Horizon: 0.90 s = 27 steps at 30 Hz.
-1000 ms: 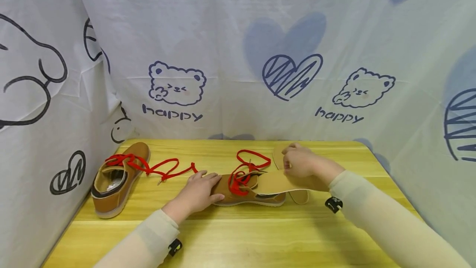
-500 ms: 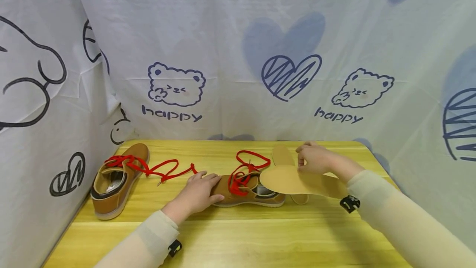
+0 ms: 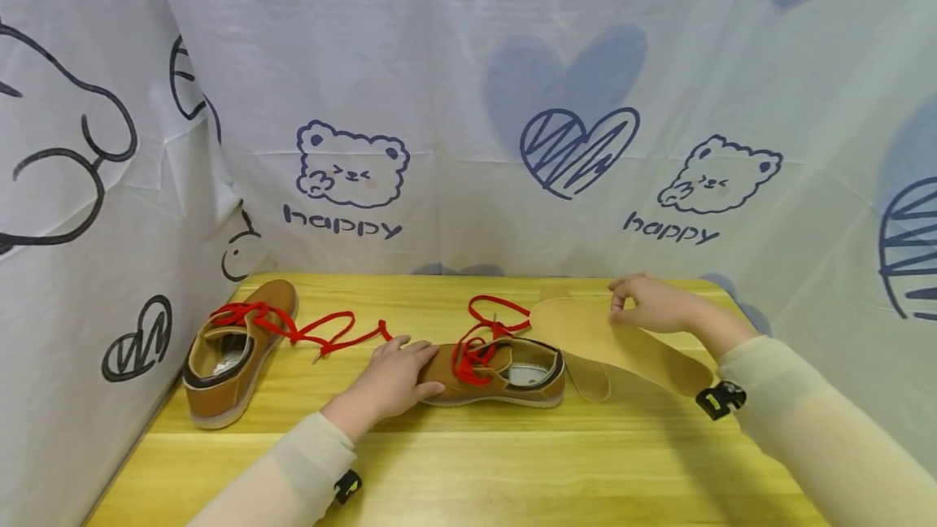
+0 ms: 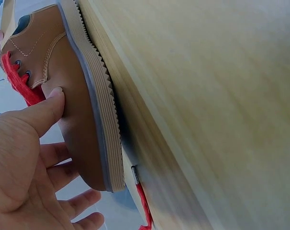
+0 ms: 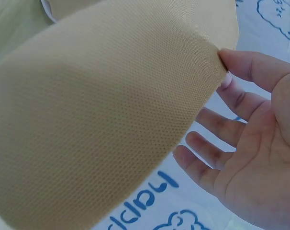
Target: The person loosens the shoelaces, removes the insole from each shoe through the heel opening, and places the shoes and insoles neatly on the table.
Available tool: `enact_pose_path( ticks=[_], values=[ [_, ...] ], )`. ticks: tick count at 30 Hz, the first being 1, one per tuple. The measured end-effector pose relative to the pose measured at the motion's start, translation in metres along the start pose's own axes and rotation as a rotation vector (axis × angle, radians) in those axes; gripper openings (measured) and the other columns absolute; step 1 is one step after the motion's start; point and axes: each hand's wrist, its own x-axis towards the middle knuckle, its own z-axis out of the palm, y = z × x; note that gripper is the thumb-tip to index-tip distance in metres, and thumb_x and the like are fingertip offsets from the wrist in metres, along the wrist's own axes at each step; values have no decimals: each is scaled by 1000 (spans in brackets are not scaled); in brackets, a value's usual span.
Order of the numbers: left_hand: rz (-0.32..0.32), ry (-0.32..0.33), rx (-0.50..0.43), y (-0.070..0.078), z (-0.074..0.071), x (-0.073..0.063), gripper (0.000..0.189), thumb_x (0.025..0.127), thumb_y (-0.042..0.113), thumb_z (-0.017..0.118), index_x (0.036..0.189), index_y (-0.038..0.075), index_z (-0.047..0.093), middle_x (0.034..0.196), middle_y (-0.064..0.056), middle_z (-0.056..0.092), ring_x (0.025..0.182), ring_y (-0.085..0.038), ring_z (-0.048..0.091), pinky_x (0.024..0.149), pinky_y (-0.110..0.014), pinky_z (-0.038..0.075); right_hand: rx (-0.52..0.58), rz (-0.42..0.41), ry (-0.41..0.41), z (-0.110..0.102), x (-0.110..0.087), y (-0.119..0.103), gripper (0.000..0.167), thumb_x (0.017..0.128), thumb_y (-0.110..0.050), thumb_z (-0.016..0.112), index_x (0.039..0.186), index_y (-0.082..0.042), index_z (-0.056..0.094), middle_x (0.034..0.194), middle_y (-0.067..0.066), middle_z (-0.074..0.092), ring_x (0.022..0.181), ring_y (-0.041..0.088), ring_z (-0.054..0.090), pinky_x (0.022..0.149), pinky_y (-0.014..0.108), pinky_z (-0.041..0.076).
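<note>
A brown shoe (image 3: 486, 381) with red laces (image 3: 472, 360) lies at the table's middle, toe to the left, its opening uncovered. My left hand (image 3: 391, 376) holds its toe; in the left wrist view the thumb (image 4: 51, 105) presses one side and fingers pass behind the other. To the right of the shoe my right hand (image 3: 655, 305) pinches the edge of a tan insole (image 3: 593, 336), raised above the table. The right wrist view shows the mesh-textured insole (image 5: 102, 105) between thumb and index finger, other fingers loosely bent. Beneath it lies a second insole (image 3: 589, 381), partly hidden.
A matching brown shoe (image 3: 237, 364) stands at the table's left, its long red lace (image 3: 329, 336) trailing toward my left hand. A printed white cloth (image 3: 439, 104) hangs behind the wooden table (image 3: 468, 470) and on both sides.
My right hand has moved to the right with the insole, whose rounded end came away from the shoe's opening. My left hand and the shoe have stayed in place.
</note>
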Motion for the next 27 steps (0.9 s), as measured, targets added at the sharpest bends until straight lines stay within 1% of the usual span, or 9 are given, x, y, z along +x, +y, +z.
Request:
enact_pose_path(
  ticks=[3, 8, 11, 13, 15, 18, 20, 24, 27],
  values=[
    [-1, 0, 9, 0, 0, 1, 67, 94, 45, 67, 146, 6, 52, 148, -13, 51, 139, -45, 37, 112, -62, 28, 3, 10, 38, -4, -1, 6, 16, 94, -16, 66, 78, -13, 63, 134, 37, 53, 128, 58, 43, 110, 67, 25],
    [-3, -9, 4, 0, 0, 2, 67, 94, 45, 67, 146, 6, 52, 148, -13, 50, 140, -45, 36, 112, -61, 27, -5, 50, 84, -7, 0, 18, 17, 93, -16, 67, 79, -10, 63, 131, 39, 54, 127, 58, 44, 109, 64, 31],
    [-5, -10, -2, -1, 0, 2, 67, 94, 45, 67, 146, 6, 52, 149, -13, 50, 140, -45, 35, 113, -61, 27, -17, 68, 105, -8, 1, 27, 17, 93, -17, 67, 80, -8, 61, 126, 36, 59, 122, 55, 50, 107, 62, 36],
    [-4, -8, -5, -1, 1, 1, 67, 94, 45, 67, 146, 6, 52, 148, -13, 50, 140, -45, 36, 112, -61, 27, -18, 82, 113, -8, 2, 32, 17, 93, -17, 67, 80, -8, 60, 115, 29, 65, 112, 47, 57, 102, 60, 41],
    [-3, -8, -4, -1, 1, 1, 67, 94, 45, 68, 147, 7, 52, 148, -13, 51, 140, -45, 36, 112, -61, 27, -20, 99, 120, -9, 2, 38, 18, 92, -18, 67, 80, -8, 59, 101, 18, 67, 97, 37, 60, 92, 53, 46],
    [0, -11, -9, -2, 2, 1, 68, 94, 45, 68, 147, 7, 51, 149, -13, 50, 140, -45, 35, 113, -62, 26, -12, 138, 134, -7, 2, 46, 18, 92, -18, 66, 78, -9, 59, 80, 5, 59, 79, 24, 54, 78, 43, 44],
    [1, -10, -8, -3, 4, 2, 69, 94, 46, 67, 148, 7, 50, 149, -13, 50, 140, -45, 35, 113, -62, 27, -15, 169, 148, -4, 3, 51, 19, 92, -18, 65, 76, -9, 59, 72, 1, 53, 72, 20, 50, 76, 42, 41],
    [1, -4, -3, -4, 5, 2, 69, 94, 48, 67, 147, 7, 51, 149, -13, 50, 140, -45, 35, 113, -62, 27, -18, 235, 176, 4, 4, 64, 24, 94, -18, 61, 72, -8, 59, 64, 0, 50, 70, 22, 48, 86, 50, 36],
    [-2, -4, -5, -4, 6, 2, 69, 94, 48, 66, 147, 7, 51, 149, -13, 50, 140, -45, 35, 113, -61, 27, -15, 284, 197, 12, 6, 73, 29, 93, -18, 59, 65, -10, 55, 61, 0, 48, 70, 25, 47, 89, 53, 32]
  ],
)
